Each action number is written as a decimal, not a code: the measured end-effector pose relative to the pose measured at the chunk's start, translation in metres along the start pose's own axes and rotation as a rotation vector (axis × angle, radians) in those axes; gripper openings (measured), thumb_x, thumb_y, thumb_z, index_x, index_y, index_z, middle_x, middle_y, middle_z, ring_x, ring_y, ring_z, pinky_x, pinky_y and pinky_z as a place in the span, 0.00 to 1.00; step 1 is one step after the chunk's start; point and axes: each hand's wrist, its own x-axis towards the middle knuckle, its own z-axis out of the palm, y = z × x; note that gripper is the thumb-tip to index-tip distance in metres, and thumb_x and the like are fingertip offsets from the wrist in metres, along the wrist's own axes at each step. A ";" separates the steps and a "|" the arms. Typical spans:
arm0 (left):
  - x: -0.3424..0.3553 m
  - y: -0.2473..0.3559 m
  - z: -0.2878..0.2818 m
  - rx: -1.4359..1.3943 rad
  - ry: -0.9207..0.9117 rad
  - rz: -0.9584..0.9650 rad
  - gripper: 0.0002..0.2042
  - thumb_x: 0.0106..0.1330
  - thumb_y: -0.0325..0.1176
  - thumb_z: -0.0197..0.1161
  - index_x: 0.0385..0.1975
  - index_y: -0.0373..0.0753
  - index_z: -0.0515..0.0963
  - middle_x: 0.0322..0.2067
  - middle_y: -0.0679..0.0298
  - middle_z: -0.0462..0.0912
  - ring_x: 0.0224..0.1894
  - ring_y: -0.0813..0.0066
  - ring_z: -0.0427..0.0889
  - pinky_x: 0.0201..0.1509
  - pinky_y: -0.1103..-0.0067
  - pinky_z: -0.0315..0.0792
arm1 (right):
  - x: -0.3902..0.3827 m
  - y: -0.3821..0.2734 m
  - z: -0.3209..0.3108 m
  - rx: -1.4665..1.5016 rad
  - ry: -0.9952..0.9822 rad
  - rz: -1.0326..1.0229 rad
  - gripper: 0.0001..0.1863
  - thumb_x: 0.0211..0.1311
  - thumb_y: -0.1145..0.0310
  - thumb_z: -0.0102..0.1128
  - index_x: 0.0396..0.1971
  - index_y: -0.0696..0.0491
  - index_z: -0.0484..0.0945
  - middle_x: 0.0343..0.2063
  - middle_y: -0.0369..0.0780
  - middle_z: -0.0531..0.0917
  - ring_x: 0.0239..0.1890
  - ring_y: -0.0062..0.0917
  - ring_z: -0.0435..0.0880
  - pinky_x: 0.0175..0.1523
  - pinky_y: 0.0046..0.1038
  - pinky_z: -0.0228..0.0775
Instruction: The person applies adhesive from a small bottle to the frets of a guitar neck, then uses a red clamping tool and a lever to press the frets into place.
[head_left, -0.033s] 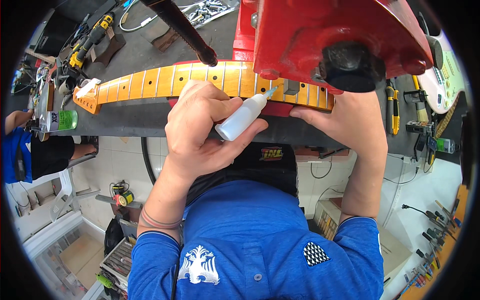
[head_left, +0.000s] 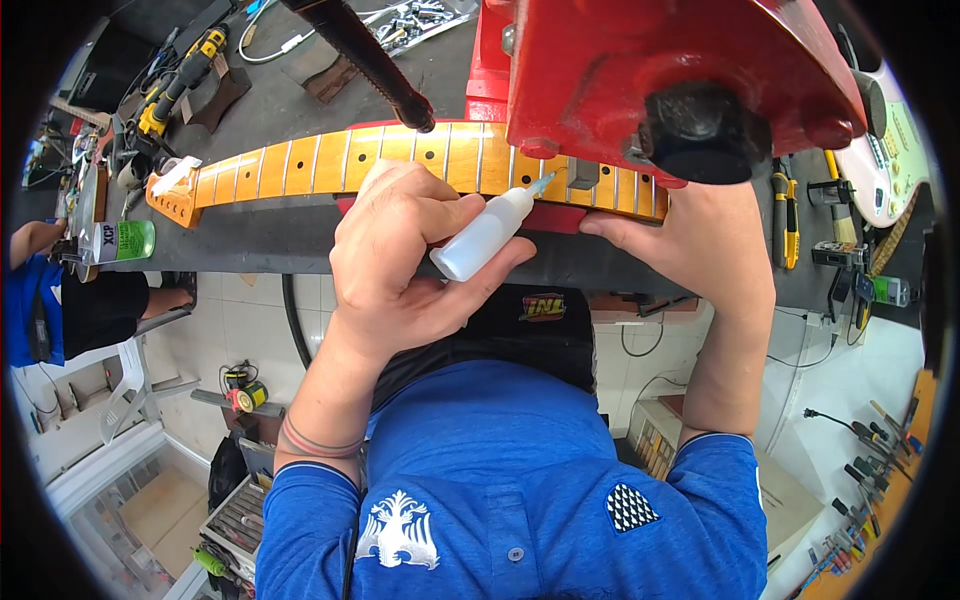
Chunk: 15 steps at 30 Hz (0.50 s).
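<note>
My left hand (head_left: 400,255) pinches a small translucent squeeze bottle (head_left: 472,246), tilted so its thin tip (head_left: 542,184) points at the fretboard. The tip is at or just over the surface beside a small grey metal block (head_left: 582,174); whether it touches, I cannot tell. Under it lies a maple guitar neck (head_left: 330,165) with dark dot inlays, its headstock (head_left: 176,200) to the left. My right hand (head_left: 715,240) grips the neck's right end, thumb along the near edge. Its other fingers are hidden behind a red press (head_left: 600,70) that stands over the neck.
A dark lever (head_left: 365,60) slants above the neck. On the bench are a yellow drill (head_left: 185,80), a green-labelled container (head_left: 130,240), yellow-black cutters (head_left: 786,215) and a pale guitar body (head_left: 880,150). Another person (head_left: 60,300) is at the far left.
</note>
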 end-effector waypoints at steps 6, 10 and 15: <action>0.002 0.002 0.003 0.007 0.066 -0.013 0.22 0.48 0.28 0.90 0.37 0.36 0.81 0.28 0.61 0.84 0.26 0.64 0.80 0.33 0.70 0.71 | 0.001 -0.001 -0.002 0.007 0.020 -0.014 0.36 0.45 0.51 0.86 0.53 0.53 0.82 0.40 0.39 0.84 0.47 0.38 0.85 0.52 0.39 0.74; 0.003 0.001 0.003 0.015 0.067 -0.006 0.22 0.48 0.29 0.91 0.38 0.36 0.82 0.28 0.61 0.83 0.26 0.63 0.79 0.33 0.70 0.70 | 0.000 -0.002 -0.002 0.038 0.020 0.014 0.36 0.45 0.51 0.86 0.53 0.53 0.82 0.40 0.39 0.84 0.47 0.38 0.85 0.52 0.39 0.74; 0.002 0.001 0.003 0.021 0.065 0.002 0.22 0.48 0.29 0.90 0.37 0.37 0.82 0.27 0.61 0.83 0.26 0.63 0.79 0.33 0.70 0.70 | 0.000 0.000 -0.001 0.025 0.022 0.006 0.36 0.45 0.51 0.86 0.53 0.53 0.82 0.40 0.39 0.84 0.47 0.38 0.85 0.52 0.39 0.75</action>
